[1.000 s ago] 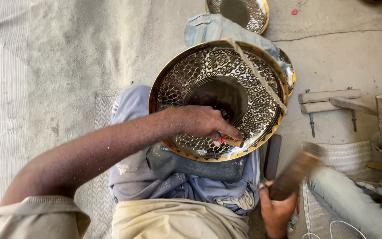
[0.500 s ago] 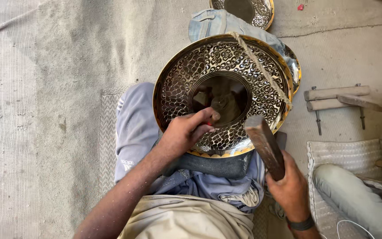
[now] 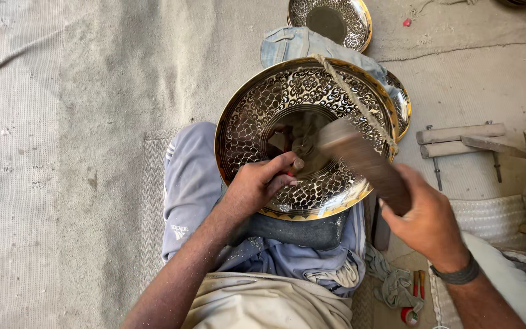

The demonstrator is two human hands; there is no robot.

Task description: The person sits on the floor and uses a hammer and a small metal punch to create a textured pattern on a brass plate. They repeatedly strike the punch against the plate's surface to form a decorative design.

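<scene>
Seen from above, seated on a pale floor mat (image 3: 62, 152), legs in grey-blue trousers (image 3: 193, 183).

Propped on the lap, tilted toward the camera: a large round brass tray (image 3: 257, 122), gold rim, surface covered in a chased scale-and-scroll pattern, plain darker centre. Across its right part, a length of twisted rope (image 3: 354, 100) running from the far rim down to the right edge.

Left hand (image 3: 257, 186) resting on the near part of the tray, fingers (image 3: 278, 167) curled closed around a small punch (image 3: 296, 166), tip set against the patterned metal.

Right hand (image 3: 424, 213) to the right of the tray, fingers wrapped tight around a wooden mallet (image 3: 360, 158), blurred, head just above the tray's centre. Dark band on that wrist.

Farther off, beyond the tray: a second, smaller patterned tray (image 3: 348, 18) lying flat on the floor, and folded denim cloth (image 3: 293, 45) just behind the big tray's far rim. At right, wooden blocks with metal pins (image 3: 458, 140). Near right, beside the knee, a grey rag (image 3: 394, 286) and small red tools (image 3: 418, 283).
</scene>
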